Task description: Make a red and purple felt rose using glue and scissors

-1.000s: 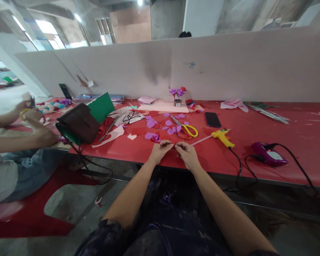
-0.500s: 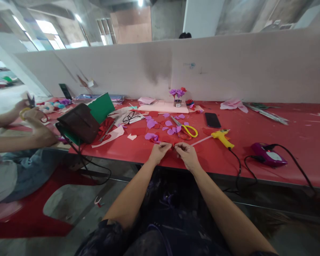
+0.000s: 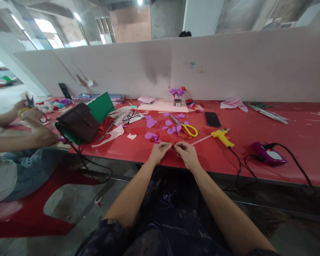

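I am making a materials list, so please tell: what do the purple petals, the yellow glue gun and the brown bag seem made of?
Purple petals: matt, thin sheet with cut edges, felt or paper, unclear which.
Yellow glue gun: probably hard plastic, since smooth and evenly coloured.
Brown bag: perhaps leather or imitation, with soft sheen.

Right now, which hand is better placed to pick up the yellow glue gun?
Likely the right hand: the yellow glue gun lies to its right, while the left hand sits farther away.
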